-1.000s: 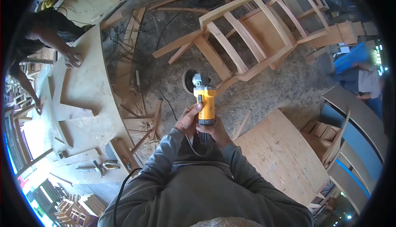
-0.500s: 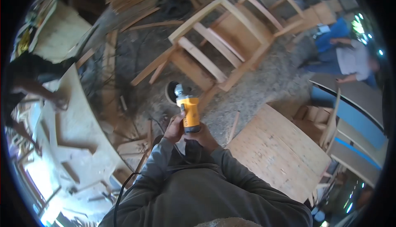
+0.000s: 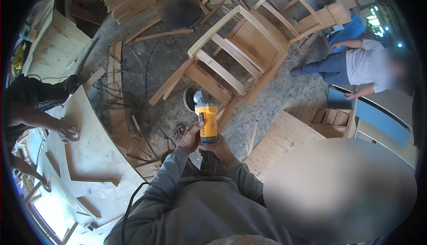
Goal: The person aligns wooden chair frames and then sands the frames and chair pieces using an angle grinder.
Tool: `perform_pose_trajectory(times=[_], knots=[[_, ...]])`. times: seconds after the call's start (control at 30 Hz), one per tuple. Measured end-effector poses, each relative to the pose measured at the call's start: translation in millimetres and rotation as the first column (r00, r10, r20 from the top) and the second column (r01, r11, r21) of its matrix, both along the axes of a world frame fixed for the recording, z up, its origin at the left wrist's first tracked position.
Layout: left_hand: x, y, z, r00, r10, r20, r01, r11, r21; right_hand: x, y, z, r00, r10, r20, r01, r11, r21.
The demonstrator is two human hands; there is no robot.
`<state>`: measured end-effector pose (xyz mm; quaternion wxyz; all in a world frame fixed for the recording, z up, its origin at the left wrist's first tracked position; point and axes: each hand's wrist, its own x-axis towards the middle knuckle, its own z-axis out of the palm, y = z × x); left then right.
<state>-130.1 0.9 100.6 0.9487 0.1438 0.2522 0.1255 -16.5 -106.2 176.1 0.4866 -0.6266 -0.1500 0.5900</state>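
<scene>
Grinder sits mid-frame, left hand and right hand both clamped on it; 1 chair, upper centre.

At least 2 wooden chairs (unpainted) occupy the mottled floor.

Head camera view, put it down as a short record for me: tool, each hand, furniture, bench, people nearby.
Tool: yellow angle grinder, disc at its front left; running or not, cannot tell
Left hand: gripping the grinder's left side
Right hand: gripping its rear end
Furniture: wooden chair frame on the floor ahead
Bench: pale tabletop at left
People: co-worker's hand at the tabletop; another person at right
</scene>
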Motion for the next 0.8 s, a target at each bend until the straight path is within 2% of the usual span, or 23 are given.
perform_pose_trajectory(times=[0.17, 0.23, 0.33, 0.43, 0.53, 0.6, 0.67, 0.73, 0.8], knots=[[-13, 12, 13, 0.998, 0.048, -0.039, -0.051, 0.997, -0.058, -13, 18, 4, 1.000, -0.001, -0.014, 0.001, 1.000, 0.024], [-16, 20, 26, 0.999, 0.011, -0.052, -0.012, 1.000, -0.012, -16, 26, 15, 0.998, 0.003, -0.059, -0.003, 1.000, -0.009], [-19, 26, 47, 0.998, 0.012, -0.062, -0.009, 0.998, 0.059, -23, 31, 8, 0.999, 0.032, 0.032, -0.034, 0.997, 0.066], [-28, 28, 49, 0.997, 0.057, -0.050, -0.050, 0.991, 0.122, -28, 37, 8, 0.997, 0.078, -0.002, -0.077, 0.984, 0.163], [-43, 29, 53, 0.985, 0.152, -0.078, -0.137, 0.976, 0.169, -31, 48, 10, 0.958, 0.204, 0.200, -0.248, 0.942, 0.226], [-55, 32, 71, 0.971, 0.221, -0.095, -0.195, 0.953, 0.231, -34, 56, 15, 0.932, 0.296, 0.210, -0.334, 0.926, 0.176], [-64, 35, 67, 0.956, 0.266, -0.127, -0.214, 0.922, 0.323, -39, 68, 22, 0.890, 0.408, 0.204, -0.435, 0.894, 0.106], [-87, 37, 74, 0.895, 0.360, -0.264, -0.209, 0.860, 0.466, -45, 80, 34, 0.802, 0.581, 0.137, -0.591, 0.806, 0.043], [-100, 39, 84, 0.840, 0.455, -0.297, -0.295, 0.841, 0.454, -59, 86, 25, 0.809, 0.576, 0.120, -0.588, 0.797, 0.136]])
